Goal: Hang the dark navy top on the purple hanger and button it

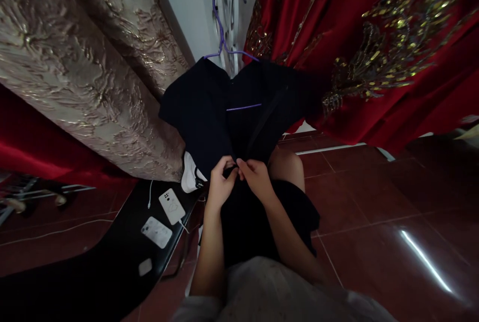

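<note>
- The left hand (221, 184) and right hand (258, 178) pinched the front edge of the dark shirt (198, 105), close together; finer detail was too small to tell.
- Light pinches and slack cloth seemed best for such fine work.
- The shirt hung from a purple hanger (221, 37); gentle pulling probably suited it.

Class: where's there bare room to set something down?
Free: red tiled floor, right of the knee, below the sequined red fabric. Crowded: black tabletop around a plugged-in phone, second phone and white case; around left hand and right hand at the dark garment.
</note>
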`<state>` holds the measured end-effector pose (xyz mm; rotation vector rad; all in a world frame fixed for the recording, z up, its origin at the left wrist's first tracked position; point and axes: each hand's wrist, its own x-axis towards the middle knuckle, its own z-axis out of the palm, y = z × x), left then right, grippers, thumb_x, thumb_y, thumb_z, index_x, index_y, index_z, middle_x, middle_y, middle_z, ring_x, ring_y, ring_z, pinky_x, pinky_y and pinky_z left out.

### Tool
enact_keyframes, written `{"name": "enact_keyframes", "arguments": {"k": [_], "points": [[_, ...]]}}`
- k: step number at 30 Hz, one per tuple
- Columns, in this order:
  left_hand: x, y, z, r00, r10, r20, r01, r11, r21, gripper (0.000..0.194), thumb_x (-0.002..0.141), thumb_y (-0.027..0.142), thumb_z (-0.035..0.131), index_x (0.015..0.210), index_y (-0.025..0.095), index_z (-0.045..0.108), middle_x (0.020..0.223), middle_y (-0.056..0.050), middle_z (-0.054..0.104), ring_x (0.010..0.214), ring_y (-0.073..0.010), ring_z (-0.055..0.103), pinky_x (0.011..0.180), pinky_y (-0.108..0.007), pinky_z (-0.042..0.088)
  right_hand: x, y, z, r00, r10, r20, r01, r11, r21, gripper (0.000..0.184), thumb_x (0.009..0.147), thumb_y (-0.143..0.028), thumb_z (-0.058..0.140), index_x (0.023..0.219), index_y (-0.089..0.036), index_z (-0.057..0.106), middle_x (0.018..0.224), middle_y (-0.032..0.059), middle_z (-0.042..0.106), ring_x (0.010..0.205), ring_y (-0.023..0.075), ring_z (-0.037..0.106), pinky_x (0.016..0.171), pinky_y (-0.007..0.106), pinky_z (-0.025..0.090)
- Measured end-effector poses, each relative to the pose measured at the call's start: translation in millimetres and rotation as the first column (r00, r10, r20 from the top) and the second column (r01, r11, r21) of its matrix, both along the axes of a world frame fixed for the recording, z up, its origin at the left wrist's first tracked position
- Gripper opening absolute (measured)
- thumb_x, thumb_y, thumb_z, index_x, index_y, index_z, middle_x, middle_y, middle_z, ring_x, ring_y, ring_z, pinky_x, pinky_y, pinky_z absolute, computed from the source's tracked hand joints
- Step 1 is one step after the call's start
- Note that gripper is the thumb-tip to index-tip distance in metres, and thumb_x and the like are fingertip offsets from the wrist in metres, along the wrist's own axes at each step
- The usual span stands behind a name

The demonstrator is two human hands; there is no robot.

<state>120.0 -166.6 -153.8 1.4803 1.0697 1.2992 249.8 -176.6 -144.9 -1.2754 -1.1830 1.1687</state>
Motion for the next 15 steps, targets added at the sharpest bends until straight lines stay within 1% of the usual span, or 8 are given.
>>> {"name": "enact_keyframes", "arguments": {"k": [2,5,7,9,10,12,14,15], "points": [[5,-1,-1.1,0.998,0.034,-0.050,-0.032,0.999,0.036,0.007,0.091,0.025,0.064,0.092,0.021,0.059,0.088,-0.003,0.065,0.091,-0.0189,0.067,0.089,-0.032,0.054,0,-2,5.4,1.000,0.016,0.017,-0.017,0.999,0.042,0.043,0.092,-0.051,0.058,0.066,-0.017,0.061,0.054,-0.0009,0.054,0.051,0.0108,0.050,0.057,0.025,0.039],[11,1,-4.7,0.986,0.163,-0.046,-0.160,0.985,0.066,0.010,0.092,0.028,0.062,0.089,0.021,0.056,0.084,-0.003,0.063,0.084,-0.0179,0.065,0.082,-0.030,0.053,1,3,12.5,0.997,0.079,-0.006,-0.078,0.996,0.034,0.034,0.093,-0.042,0.054,0.074,-0.017,0.065,0.053,-0.0017,0.056,0.052,0.0110,0.052,0.059,0.024,0.041],[15,3,-10.8,0.982,0.189,-0.023,-0.187,0.980,0.071,0.009,0.092,0.026,0.061,0.089,0.021,0.055,0.083,-0.002,0.062,0.080,-0.0171,0.064,0.078,-0.029,0.052,2,16,27.8,0.993,0.112,-0.028,-0.111,0.993,0.028,0.030,0.092,-0.038,0.055,0.077,-0.016,0.067,0.053,-0.0014,0.058,0.051,0.0110,0.053,0.059,0.024,0.042],[21,7,-18.1,0.980,0.198,-0.036,-0.194,0.976,0.096,0.006,0.093,0.023,0.060,0.089,0.021,0.054,0.084,-0.003,0.061,0.079,-0.0175,0.062,0.077,-0.030,0.051,4,37,58.8,0.991,0.122,-0.046,-0.118,0.989,0.089,0.029,0.093,-0.038,0.056,0.080,-0.016,0.069,0.053,-0.0013,0.059,0.049,0.0101,0.052,0.054,0.023,0.040],[25,10,-20.9,0.976,0.207,-0.059,-0.199,0.973,0.120,0.006,0.093,0.021,0.058,0.089,0.022,0.054,0.084,-0.003,0.060,0.080,-0.0180,0.062,0.077,-0.030,0.051,4,50,79.5,0.992,0.115,-0.052,-0.106,0.982,0.157,0.031,0.094,-0.041,0.057,0.082,-0.016,0.070,0.053,-0.0018,0.059,0.048,0.0093,0.051,0.053,0.022,0.039],[33,18,-22.0,0.964,0.226,-0.138,-0.198,0.961,0.194,0.008,0.092,0.016,0.057,0.088,0.022,0.053,0.085,-0.004,0.058,0.081,-0.0193,0.060,0.077,-0.031,0.050,5,75,124.0,0.997,0.051,-0.057,-0.032,0.954,0.299,0.037,0.097,-0.046,0.057,0.080,-0.016,0.068,0.052,-0.0020,0.057,0.046,0.0081,0.048,0.052,0.021,0.039],[36,30,-12.7,0.946,0.182,-0.268,-0.111,0.959,0.261,0.011,0.090,0.011,0.056,0.086,0.021,0.053,0.085,-0.005,0.058,0.080,-0.0204,0.059,0.076,-0.033,0.049,5,94,160.0,0.995,0.042,-0.089,-0.003,0.917,0.398,0.044,0.099,-0.052,0.056,0.076,-0.016,0.067,0.050,-0.0018,0.057,0.044,0.0075,0.046,0.050,0.021,0.038],[35,36,-3.2,0.929,0.123,-0.350,-0.026,0.962,0.270,0.013,0.089,0.009,0.057,0.084,0.021,0.054,0.083,-0.006,0.058,0.078,-0.0206,0.058,0.075,-0.033,0.048,6,99,171.2,0.993,0.052,-0.111,0.003,0.895,0.447,0.045,0.098,-0.053,0.058,0.075,-0.015,0.067,0.050,-0.0016,0.058,0.042,0.0071,0.044,0.048,0.021,0.037]]}}
